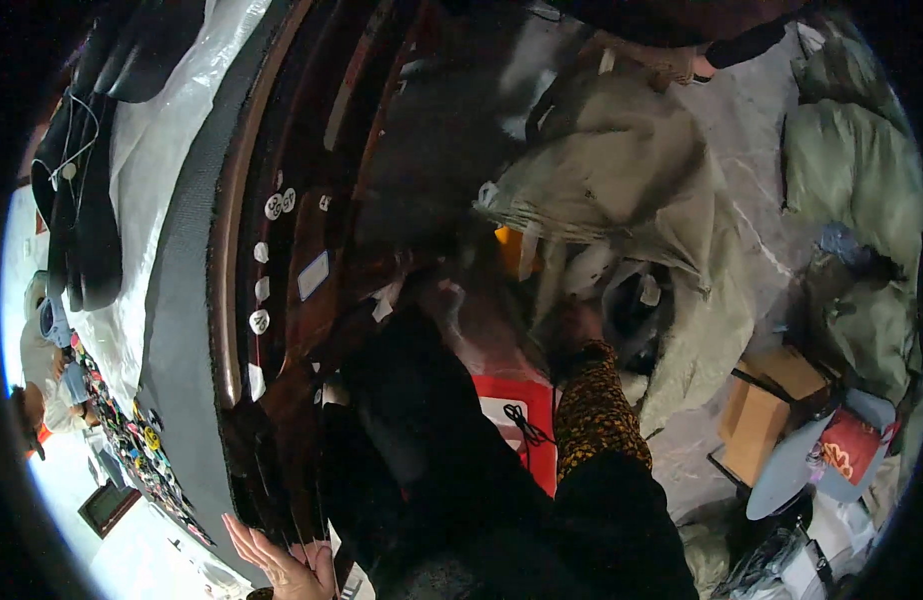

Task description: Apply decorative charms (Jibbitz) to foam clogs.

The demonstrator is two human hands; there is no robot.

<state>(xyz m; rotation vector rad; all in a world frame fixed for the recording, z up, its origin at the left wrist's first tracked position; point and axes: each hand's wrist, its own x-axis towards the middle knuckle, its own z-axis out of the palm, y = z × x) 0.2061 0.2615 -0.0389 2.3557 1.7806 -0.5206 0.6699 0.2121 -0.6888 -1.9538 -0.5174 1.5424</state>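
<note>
My left hand [287, 572] rests at the lower end of a dark, glossy wooden furniture edge [307, 430], its fingers stretched out. My right hand [582, 322], below a yellow-and-black patterned cuff [602, 410], reaches into the open mouth of a large beige cloth sack [632, 170]. Shadow and the sack's contents hide its fingers, so what it touches cannot be made out. Beside it in the sack lie dark items in clear plastic [640, 315]. Something orange-yellow [509, 243] shows near the sack's rim.
A red-and-white box [517, 420] with a black cord is below. Olive-green sacks [842, 160], a cardboard box [757, 430] and a grey-blue chair [792, 485] stand right. Left are a grey tabletop [187, 290], black garments [87, 190] and another person [42, 370]. Someone's foot [700, 68] is at the top.
</note>
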